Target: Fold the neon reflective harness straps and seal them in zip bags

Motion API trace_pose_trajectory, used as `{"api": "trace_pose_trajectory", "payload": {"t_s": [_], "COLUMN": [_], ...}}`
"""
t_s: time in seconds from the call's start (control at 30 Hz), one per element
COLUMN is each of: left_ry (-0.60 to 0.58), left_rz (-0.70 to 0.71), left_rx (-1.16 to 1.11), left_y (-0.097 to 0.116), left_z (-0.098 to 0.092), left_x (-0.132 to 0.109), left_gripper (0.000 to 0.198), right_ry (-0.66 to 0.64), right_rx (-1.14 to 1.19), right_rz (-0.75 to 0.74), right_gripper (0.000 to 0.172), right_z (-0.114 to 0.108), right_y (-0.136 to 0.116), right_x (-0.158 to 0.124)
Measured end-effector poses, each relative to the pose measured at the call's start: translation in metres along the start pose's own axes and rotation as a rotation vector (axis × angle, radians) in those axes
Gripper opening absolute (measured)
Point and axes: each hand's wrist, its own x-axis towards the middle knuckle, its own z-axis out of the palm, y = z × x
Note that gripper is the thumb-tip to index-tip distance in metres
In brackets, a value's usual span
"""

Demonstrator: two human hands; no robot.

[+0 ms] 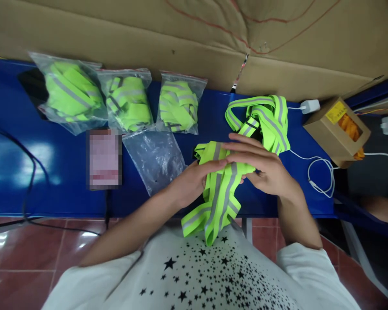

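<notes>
A neon-yellow reflective strap vest (218, 193) with grey stripes is bunched between both hands above the blue table's (67, 168) near edge, its loose ends hanging toward my chest. My left hand (190, 181) grips the bundle from the left with curled fingers. My right hand (261, 165) holds it from the right, fingers stretched over the top. A second loose vest (261, 116) lies on the table just behind my right hand. An empty clear plastic bag (153, 157) lies flat to the left of my left hand.
Three sealed bags with folded vests (73, 92), (127, 101), (179, 105) line the back of the table. A blurred card (103, 159) lies beside the empty bag. A cardboard box (338, 129), a white charger (310, 106) and its cable (320, 174) sit right. Cardboard sheets (194, 34) stand behind.
</notes>
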Motion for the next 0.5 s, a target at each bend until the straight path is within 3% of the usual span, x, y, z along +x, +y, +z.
{"api": "trace_pose_trajectory", "payload": {"t_s": [0.13, 0.23, 0.3, 0.37, 0.43, 0.5], "left_ry": [0.071, 0.113, 0.163, 0.195, 0.180, 0.091], "left_rz": [-0.049, 0.019, 0.074, 0.116, 0.137, 0.130], "left_rx": [0.031, 0.129, 0.205, 0.294, 0.360, 0.386], "left_y": [-0.008, -0.011, -0.009, -0.006, -0.003, 0.000], "left_z": [-0.008, -0.013, -0.014, -0.015, -0.018, -0.024], "left_x": [-0.001, -0.004, -0.005, -0.004, -0.003, -0.001], "left_gripper": [0.044, 0.054, 0.051, 0.044, 0.042, 0.046], "right_ry": [-0.182, -0.268, -0.308, -0.202, 0.030, 0.186], "right_rx": [0.390, 0.660, 0.755, 0.735, 0.613, 0.467], "right_rz": [0.167, 0.231, 0.262, 0.331, 0.407, 0.399], "right_gripper": [0.068, 0.095, 0.110, 0.101, 0.070, 0.046], "right_z": [-0.012, -0.016, -0.011, 0.000, 0.013, 0.022], "right_y": [0.019, 0.027, 0.027, 0.022, 0.011, -0.001], "right_x": [-0.005, -0.015, -0.018, -0.014, -0.006, 0.004]}}
